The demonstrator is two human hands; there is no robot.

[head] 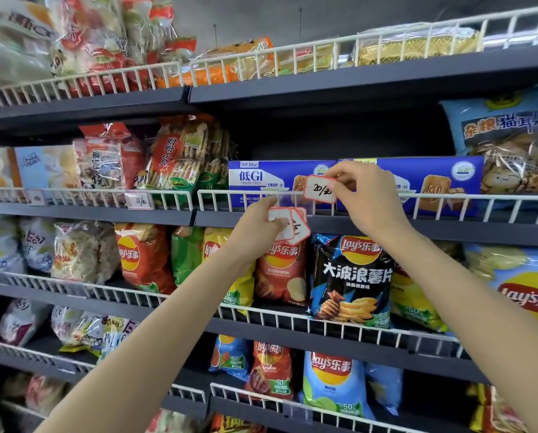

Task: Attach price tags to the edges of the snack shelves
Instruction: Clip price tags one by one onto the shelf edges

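Note:
My right hand [371, 198] pinches a red-bordered white price tag [320, 189] with handwriting on it, holding it against the white wire rail [449, 200] of the second shelf, in front of the blue cracker boxes [261, 179]. My left hand [256, 228] is just below and to the left, gripping a small stack of similar price tags [289, 225] in front of the dark shelf edge [217, 220]. Another tag [139, 200] hangs on the rail further left, and a smaller one [37, 198] hangs at the far left.
Dark shelves with white wire rails hold snack bags: biscuit packs [180, 157] on the second shelf, Lay's chip bags [352, 276] below, a light-blue bag [505, 145] at right. The top shelf [355, 79] carries flat packs.

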